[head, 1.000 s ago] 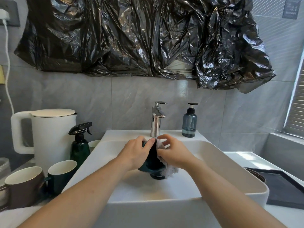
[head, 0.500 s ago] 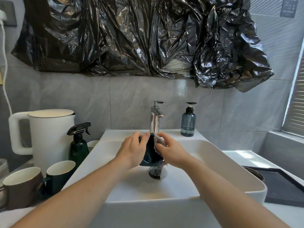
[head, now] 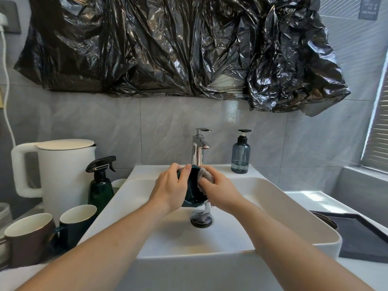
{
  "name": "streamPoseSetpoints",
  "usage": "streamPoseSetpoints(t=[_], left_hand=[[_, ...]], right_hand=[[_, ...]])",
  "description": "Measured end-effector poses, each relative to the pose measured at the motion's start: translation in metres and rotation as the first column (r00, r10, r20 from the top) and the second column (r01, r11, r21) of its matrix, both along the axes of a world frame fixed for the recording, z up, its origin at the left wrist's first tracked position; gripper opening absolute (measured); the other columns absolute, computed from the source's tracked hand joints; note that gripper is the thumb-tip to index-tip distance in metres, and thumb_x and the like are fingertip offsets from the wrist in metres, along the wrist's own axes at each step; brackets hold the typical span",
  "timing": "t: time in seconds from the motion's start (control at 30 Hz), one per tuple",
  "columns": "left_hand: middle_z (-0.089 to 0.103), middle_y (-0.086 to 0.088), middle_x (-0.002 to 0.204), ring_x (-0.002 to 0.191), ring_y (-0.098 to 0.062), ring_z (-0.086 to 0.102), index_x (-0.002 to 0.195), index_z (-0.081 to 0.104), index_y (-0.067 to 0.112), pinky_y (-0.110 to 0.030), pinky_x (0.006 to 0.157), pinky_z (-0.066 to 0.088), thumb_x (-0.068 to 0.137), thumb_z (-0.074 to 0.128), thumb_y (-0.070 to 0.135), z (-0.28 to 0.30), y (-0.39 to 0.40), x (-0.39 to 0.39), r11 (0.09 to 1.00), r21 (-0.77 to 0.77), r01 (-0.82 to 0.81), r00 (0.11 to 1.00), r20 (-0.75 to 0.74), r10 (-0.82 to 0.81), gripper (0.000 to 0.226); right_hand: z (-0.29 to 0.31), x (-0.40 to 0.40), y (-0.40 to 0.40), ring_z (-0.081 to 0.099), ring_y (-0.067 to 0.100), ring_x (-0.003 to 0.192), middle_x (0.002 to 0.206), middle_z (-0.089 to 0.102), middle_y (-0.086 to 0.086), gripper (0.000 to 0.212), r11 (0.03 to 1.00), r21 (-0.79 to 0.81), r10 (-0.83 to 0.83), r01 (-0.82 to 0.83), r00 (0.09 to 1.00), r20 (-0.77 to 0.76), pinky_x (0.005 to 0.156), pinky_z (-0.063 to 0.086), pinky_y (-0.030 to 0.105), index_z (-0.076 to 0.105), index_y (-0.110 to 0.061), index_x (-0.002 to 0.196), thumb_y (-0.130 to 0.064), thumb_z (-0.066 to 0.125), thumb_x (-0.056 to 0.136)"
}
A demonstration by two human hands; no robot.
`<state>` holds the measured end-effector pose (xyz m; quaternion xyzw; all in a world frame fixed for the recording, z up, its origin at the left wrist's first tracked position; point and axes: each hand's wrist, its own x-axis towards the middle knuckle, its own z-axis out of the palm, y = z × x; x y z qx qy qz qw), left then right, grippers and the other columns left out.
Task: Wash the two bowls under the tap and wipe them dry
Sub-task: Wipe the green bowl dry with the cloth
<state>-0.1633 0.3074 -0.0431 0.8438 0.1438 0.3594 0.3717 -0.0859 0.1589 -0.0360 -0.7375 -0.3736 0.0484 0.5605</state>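
Bowl (head: 192, 189) one, gripped by left hand (head: 171, 189), gets rubbed; right hand (head: 220, 191) clutches cloth (head: 202, 175); second bowl unseen, apparently pending.

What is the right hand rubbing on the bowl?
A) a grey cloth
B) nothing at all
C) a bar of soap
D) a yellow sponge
A: the right hand presses a crumpled grey cloth against the dark green bowl, which the left hand holds over the sink.

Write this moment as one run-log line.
left hand grips dark green bowl | right hand presses cloth on it | over sink, below tap
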Motion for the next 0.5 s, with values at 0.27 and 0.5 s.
streamPoseSetpoints(t=[0.27, 0.5], left_hand=[[0.068, -0.001, 0.098, 0.097, -0.032, 0.062, 0.101, 0.055, 0.024, -0.050, 0.087, 0.054, 0.106, 0.036, 0.061, 0.001, -0.003, -0.004, 0.987, 0.137, -0.081, 0.996, -0.012, 0.084, 0.041], [0.068, 0.001, 0.095, 0.093, -0.030, 0.061, 0.102, 0.055, 0.022, -0.046, 0.084, 0.051, 0.107, 0.041, 0.055, 0.001, -0.008, -0.004, 0.979, 0.191, -0.066, 0.998, -0.001, 0.068, 0.037]], right_hand=[[-0.002, 0.003, 0.000, 0.069, 0.023, 0.093, 0.101, 0.074, 0.005, 0.023, 0.971, -0.219, -0.109, 0.099, 0.994, -0.033, 0.066, 0.055, 0.027, 0.070, -0.019, 0.112, -0.022, 0.054, 0.095], [-0.005, 0.006, 0.001, 0.066, 0.021, 0.087, 0.097, 0.072, 0.003, 0.015, 0.954, -0.244, -0.161, 0.172, 0.985, 0.063, 0.060, 0.048, 0.023, 0.066, -0.017, 0.104, -0.029, 0.061, 0.096]])
